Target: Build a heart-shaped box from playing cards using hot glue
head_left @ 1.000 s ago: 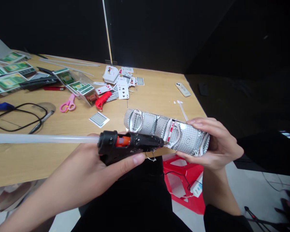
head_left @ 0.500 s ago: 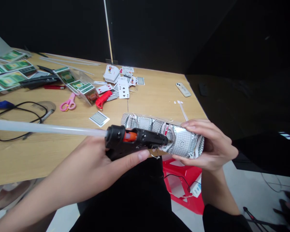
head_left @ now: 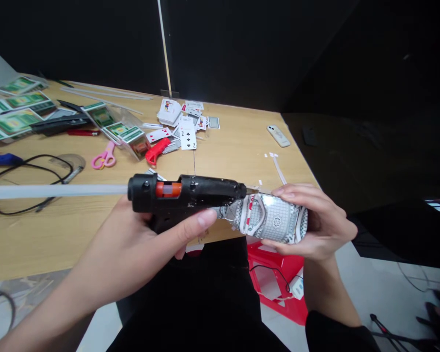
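My left hand (head_left: 154, 244) is wrapped round the handle of a black hot glue gun (head_left: 205, 190), which has a long white glue stick (head_left: 58, 190) sticking out of its back end. The gun's nozzle points right and lies by the upper edge of a long piece built from curved playing cards (head_left: 276, 220). My right hand (head_left: 319, 220) grips this card piece at its right end, thumb and fingers on opposite edges. White raised strips curve across its patterned face. The glue gun hides the left part of the piece.
On the wooden table (head_left: 234, 146) lie loose playing cards (head_left: 187, 132), a red-handled tool (head_left: 157, 151), pink scissors (head_left: 104, 156), green card packs (head_left: 18, 117) and a black cable (head_left: 22, 210). A phone (head_left: 278, 136) lies near the right edge. A red stool (head_left: 282, 293) stands below.
The glue gun has moved left and slightly up, its nozzle shifting from the card piece's face to its upper edge. My right hand and the card piece have barely moved.
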`<state>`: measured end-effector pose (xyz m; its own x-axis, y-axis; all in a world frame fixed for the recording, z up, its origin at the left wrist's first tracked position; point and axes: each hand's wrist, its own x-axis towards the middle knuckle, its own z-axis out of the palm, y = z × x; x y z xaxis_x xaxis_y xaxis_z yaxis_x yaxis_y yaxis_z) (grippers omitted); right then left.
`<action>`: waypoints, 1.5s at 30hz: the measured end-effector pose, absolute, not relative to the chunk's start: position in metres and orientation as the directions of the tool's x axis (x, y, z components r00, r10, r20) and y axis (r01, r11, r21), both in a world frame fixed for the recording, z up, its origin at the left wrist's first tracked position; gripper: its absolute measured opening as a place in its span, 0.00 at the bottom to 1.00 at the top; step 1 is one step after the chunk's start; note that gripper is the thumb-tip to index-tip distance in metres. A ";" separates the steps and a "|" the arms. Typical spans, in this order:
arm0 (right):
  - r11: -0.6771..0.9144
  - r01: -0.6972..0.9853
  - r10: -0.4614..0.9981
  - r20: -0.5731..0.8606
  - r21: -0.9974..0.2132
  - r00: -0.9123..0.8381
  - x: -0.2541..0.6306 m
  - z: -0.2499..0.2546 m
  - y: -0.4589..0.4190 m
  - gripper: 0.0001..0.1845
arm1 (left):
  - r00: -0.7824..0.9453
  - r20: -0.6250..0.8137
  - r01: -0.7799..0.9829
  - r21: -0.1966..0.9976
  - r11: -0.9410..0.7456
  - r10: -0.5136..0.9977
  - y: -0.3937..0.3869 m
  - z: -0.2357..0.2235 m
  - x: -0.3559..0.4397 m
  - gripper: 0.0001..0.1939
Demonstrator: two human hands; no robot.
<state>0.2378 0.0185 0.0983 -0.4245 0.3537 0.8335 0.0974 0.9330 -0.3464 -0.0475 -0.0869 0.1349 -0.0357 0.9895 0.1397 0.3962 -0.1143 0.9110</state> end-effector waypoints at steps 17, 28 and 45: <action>0.924 0.083 0.374 0.834 -0.373 -0.406 0.239 0.097 0.018 0.48 | -0.039 0.136 0.385 0.916 -0.111 0.990 -0.088 0.128 -0.047 0.16; 0.920 0.134 0.391 0.829 -0.369 -0.399 0.237 0.099 0.019 0.48 | -0.018 0.109 0.491 0.867 -0.087 0.994 -0.096 0.129 -0.036 0.16; 0.920 0.254 0.385 0.807 -0.299 -0.448 0.236 0.107 0.025 0.44 | -0.059 0.168 0.531 0.840 -0.112 0.984 -0.108 0.118 -0.079 0.27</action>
